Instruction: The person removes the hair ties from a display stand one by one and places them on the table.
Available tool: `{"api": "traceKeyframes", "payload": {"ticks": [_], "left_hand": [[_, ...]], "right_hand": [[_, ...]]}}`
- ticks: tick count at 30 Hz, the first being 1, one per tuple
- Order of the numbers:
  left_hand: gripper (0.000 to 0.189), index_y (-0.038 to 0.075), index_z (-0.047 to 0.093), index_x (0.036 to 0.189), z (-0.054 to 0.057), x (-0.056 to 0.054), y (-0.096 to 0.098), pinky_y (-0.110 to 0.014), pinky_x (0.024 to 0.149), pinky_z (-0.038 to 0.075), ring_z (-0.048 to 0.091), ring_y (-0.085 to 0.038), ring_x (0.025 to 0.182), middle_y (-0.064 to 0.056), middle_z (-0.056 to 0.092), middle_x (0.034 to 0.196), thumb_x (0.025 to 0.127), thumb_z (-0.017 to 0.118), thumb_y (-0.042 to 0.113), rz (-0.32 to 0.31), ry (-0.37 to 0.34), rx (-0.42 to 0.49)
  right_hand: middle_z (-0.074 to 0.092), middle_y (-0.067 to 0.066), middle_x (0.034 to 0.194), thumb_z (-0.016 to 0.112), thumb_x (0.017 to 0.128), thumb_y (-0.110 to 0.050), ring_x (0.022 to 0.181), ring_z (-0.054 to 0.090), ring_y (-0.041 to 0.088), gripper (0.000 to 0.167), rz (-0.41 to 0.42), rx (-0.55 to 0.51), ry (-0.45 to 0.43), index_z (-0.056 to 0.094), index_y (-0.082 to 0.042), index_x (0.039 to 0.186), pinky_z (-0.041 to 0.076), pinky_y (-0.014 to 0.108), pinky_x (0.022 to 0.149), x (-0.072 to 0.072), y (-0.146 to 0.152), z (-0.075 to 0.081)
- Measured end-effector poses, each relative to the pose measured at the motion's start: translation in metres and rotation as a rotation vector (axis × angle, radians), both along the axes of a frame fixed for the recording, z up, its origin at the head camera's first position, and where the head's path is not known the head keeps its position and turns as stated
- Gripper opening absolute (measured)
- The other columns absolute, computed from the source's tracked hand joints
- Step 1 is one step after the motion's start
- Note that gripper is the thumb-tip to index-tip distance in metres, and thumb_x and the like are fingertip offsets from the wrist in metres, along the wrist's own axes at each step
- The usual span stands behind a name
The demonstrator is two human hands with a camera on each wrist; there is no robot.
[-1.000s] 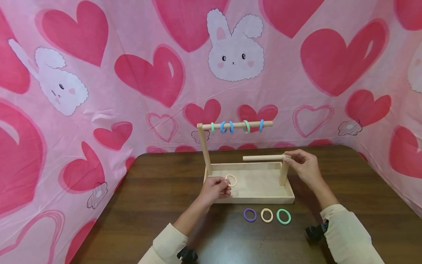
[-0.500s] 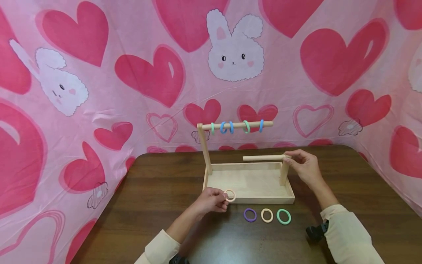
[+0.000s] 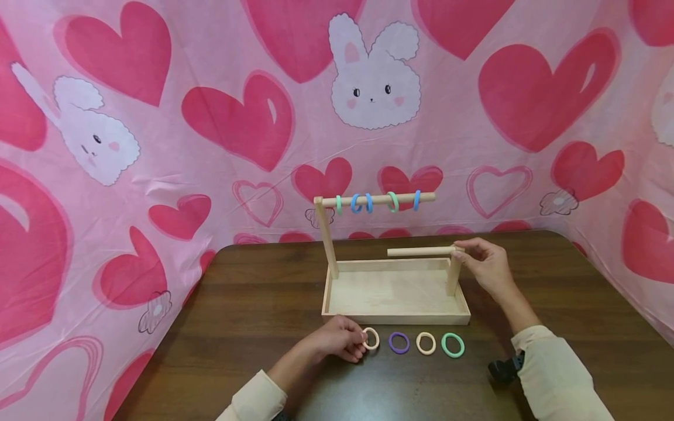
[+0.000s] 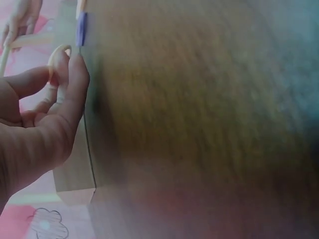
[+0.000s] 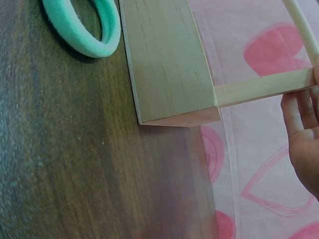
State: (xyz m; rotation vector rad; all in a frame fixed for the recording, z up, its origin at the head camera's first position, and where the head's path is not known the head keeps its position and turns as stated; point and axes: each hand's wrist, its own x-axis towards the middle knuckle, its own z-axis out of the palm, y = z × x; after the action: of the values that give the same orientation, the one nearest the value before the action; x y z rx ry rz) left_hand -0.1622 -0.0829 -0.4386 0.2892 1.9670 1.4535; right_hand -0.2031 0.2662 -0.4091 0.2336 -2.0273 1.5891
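Thumb and fingers of my left hand (image 3: 339,339) pinch a cream hair tie (image 3: 371,338) low in front of the wooden rack's tray (image 3: 395,320). In the left wrist view the same tie stands on edge between the fingertips. To its right lie a purple hair tie (image 3: 399,343), a second cream tie (image 3: 426,344) and a green hair tie (image 3: 453,345), in a row on the table. My right hand (image 3: 487,266) grips the top of the rack's short right post (image 3: 453,278), where the lower bar (image 3: 420,252) joins it. That lower bar bears no ties.
Several green and blue hair ties hang on the rack's upper bar (image 3: 379,200), carried by the tall left post (image 3: 327,240). The dark wooden table (image 3: 253,304) ends at a pink heart-patterned cloth (image 3: 221,193) behind and at the sides.
My left hand has come down from over the tray toward me, bringing the cream hair tie level with the row on the table. The right hand has stayed on the post.
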Motion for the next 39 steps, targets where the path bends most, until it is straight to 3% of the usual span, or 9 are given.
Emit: {"api": "traceKeyframes", "payload": {"ticks": [7, 17, 30, 39], "left_hand": [[0.02, -0.011, 0.067, 0.09, -0.003, 0.002, 0.006, -0.021, 0.057, 0.057, 0.057, -0.005, 0.056, 0.001, 0.06, 0.067, 0.098, 0.058, 0.004, -0.016, 0.032, -0.053], [0.024, -0.005, 0.064, 0.073, 0.0, 0.002, 0.012, -0.022, 0.049, 0.054, 0.052, -0.008, 0.05, 0.0, 0.053, 0.058, 0.095, 0.062, 0.005, -0.047, 0.165, -0.188], [0.033, -0.006, 0.067, 0.071, 0.008, 0.0, 0.011, -0.023, 0.047, 0.052, 0.049, -0.009, 0.048, 0.001, 0.051, 0.055, 0.098, 0.063, 0.013, -0.09, 0.247, -0.303], [0.04, -0.004, 0.065, 0.064, 0.011, 0.0, 0.009, -0.019, 0.043, 0.044, 0.048, -0.008, 0.043, 0.003, 0.049, 0.048, 0.098, 0.063, 0.017, -0.114, 0.316, -0.36]], "right_hand": [[0.069, -0.032, 0.081, 0.072, 0.085, 0.012, 0.071, 0.06, -0.01, 0.019, 0.001, -0.005, -0.005, 0.073, 0.006, 0.103, 0.048, 0.01, 0.063, 0.001, 0.0, -0.001], [0.07, -0.032, 0.083, 0.072, 0.085, 0.012, 0.073, 0.061, -0.011, 0.019, 0.007, -0.015, -0.006, 0.073, 0.004, 0.103, 0.048, 0.009, 0.064, 0.0, 0.0, -0.001], [0.07, -0.031, 0.083, 0.072, 0.085, 0.012, 0.072, 0.061, -0.011, 0.018, 0.01, -0.014, -0.002, 0.073, 0.006, 0.103, 0.049, 0.009, 0.064, 0.0, 0.0, 0.001], [0.07, -0.03, 0.083, 0.072, 0.085, 0.012, 0.072, 0.062, -0.009, 0.019, 0.012, -0.018, -0.012, 0.074, 0.004, 0.103, 0.048, 0.009, 0.064, -0.001, 0.001, 0.0]]}}
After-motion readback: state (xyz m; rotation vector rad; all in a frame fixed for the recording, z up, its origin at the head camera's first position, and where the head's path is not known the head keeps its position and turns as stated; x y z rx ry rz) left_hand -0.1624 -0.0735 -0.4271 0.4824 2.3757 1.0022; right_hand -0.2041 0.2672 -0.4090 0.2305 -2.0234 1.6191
